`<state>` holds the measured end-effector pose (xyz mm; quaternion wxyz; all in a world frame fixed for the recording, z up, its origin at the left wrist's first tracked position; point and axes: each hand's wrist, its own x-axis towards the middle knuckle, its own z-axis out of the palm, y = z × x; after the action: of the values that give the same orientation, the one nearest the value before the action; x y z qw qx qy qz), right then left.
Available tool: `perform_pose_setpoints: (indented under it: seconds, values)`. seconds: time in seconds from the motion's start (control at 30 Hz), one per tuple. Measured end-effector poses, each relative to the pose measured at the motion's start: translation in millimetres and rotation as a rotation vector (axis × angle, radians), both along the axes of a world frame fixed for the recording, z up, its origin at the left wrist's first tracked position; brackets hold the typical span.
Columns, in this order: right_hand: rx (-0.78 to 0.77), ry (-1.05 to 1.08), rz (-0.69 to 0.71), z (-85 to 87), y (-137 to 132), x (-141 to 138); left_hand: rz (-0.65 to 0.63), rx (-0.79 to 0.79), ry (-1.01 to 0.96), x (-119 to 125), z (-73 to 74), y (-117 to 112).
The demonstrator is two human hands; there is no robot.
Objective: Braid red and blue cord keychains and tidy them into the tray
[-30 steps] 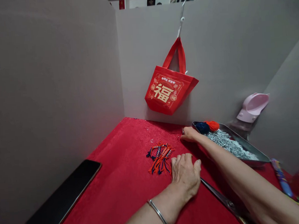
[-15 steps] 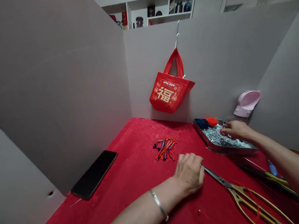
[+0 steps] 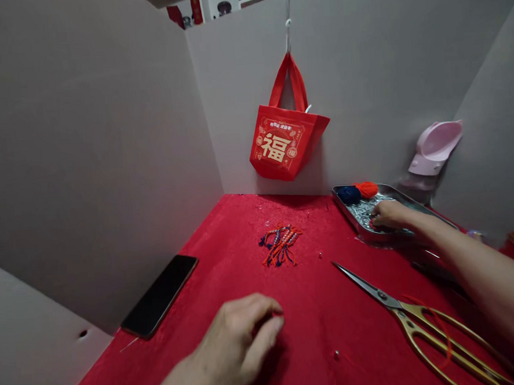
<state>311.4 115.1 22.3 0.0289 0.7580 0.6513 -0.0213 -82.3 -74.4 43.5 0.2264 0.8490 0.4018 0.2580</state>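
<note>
Desk (image 3: 327,339): covered in red cloth
Tray: metal tray (image 3: 396,194), far right of the desk
Scissors: gold-handled scissors (image 3: 404,317), open, right of centre
Cords: braided red-and-blue cords (image 3: 281,244), mid-desk
Right hand (image 3: 391,214): fingers curled among silver pieces (image 3: 358,210) in the tray, grip unclear
Left hand (image 3: 235,339): half-curled, near the desk's front edge, grip unclear

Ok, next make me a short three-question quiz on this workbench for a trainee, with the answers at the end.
1. True or false: the right hand is over the metal tray.
2. Fill in the blank: beside the navy yarn ball, the other yarn ball is ____.
3. Which one hangs from a hook on the wall? A) the scissors B) the red tote bag C) the phone

Key: 1 true; 2 orange-red; 3 B
</note>
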Motion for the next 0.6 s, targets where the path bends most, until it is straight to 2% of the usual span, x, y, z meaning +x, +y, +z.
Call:
perform_pose_setpoints:
  seconds: [0.07, 0.17, 0.23, 0.33, 0.43, 0.5, 0.57, 0.6]
  values:
    - [-0.101, -0.03, 0.029, -0.2, 0, -1, 0.041, 0.037, 0.087, 3, 17.2, 40]
    - [-0.109, -0.043, 0.038, 1.4, -4, 0, 0.261, 0.061, 0.206, 12, 29.2, 120]
    - [-0.058, -0.051, 0.015, 3.1, -12, -1, 0.358, 0.026, 0.272, 19, 23.2, 173]
    - [0.12, -0.101, -0.012, 7.6, -35, -10, 0.357, -0.046, 0.333, 31, -0.8, 230]
    - [0.335, -0.117, 0.034, 10.6, -67, -24, 0.352, -0.156, 0.378, 39, -27.6, 259]
    - [0.373, -0.026, 0.129, 5.7, -90, -29, 0.339, -0.222, 0.386, 40, -40.8, 267]
    - [0.343, 0.136, 0.235, -9.7, -112, -26, 0.324, -0.268, 0.378, 39, -49.0, 273]
    - [0.387, 0.205, 0.25, -21.6, -122, -22, 0.316, -0.282, 0.372, 38, -51.4, 274]
